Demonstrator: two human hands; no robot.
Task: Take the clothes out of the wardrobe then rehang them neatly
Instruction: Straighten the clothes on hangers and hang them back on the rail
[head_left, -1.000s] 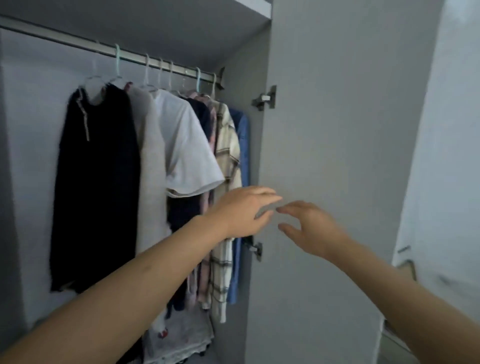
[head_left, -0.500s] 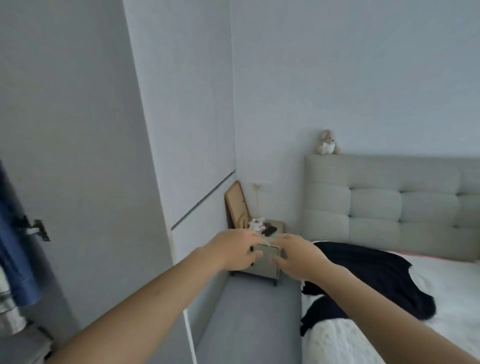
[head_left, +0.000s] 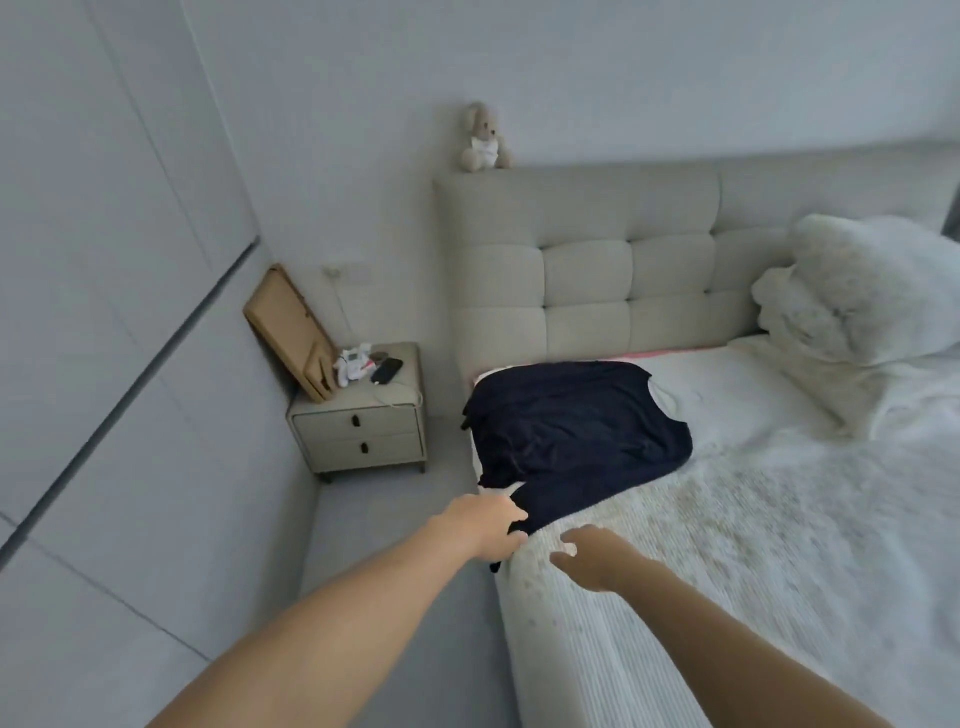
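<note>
A dark navy garment (head_left: 576, 421) lies spread on the white bed (head_left: 753, 545), near the headboard on the bed's left side. My left hand (head_left: 485, 530) is at the garment's near corner on the bed edge, with its fingers curled onto the cloth. A bit of dark cloth hangs below that hand. Just to the right, my right hand (head_left: 592, 561) hovers over the white bedspread with fingers loosely spread, holding nothing. The wardrobe rail and the hanging clothes are out of view.
A beige nightstand (head_left: 361, 431) with a phone, a small toy and a leaning wooden frame stands left of the bed. A narrow strip of floor (head_left: 395, 545) runs between the bed and the grey panelled wall (head_left: 130, 312). White pillows (head_left: 862, 296) pile up at the right. A teddy bear (head_left: 483, 137) sits on the headboard.
My view swung from the open wardrobe round to the bed. Both hands moved down towards the bed edge, and my left hand reached the dark garment's corner.
</note>
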